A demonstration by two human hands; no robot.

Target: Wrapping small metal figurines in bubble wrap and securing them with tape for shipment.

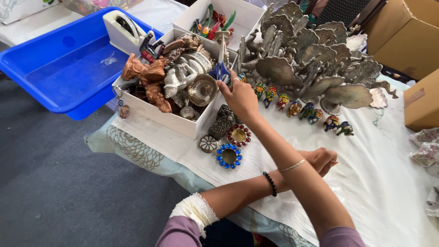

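Note:
My arms are crossed over a white cloth (379, 183). My right hand (241, 98) reaches left to the edge of a white box (160, 116) and grips the blue handles of a pair of scissors (222, 68), whose blades point up. The box is packed with metal and copper-coloured figurines (151, 75) and a small metal bowl (202, 89). My left hand (323, 160), black bead bracelet on its wrist, rests on the cloth to the right with fingers curled; nothing shows in it. Jewelled round candle holders, one blue (229, 155) and one red (238, 135), lie just below my right hand.
A cluster of brass peacock figures (311, 59) fills the back of the table, with a row of small painted elephants (302, 109) before it. A blue tub (59, 68) holding a tape dispenser (123, 29) is at left. Cardboard boxes (411, 36) stand at right; a second white box (219, 18) behind.

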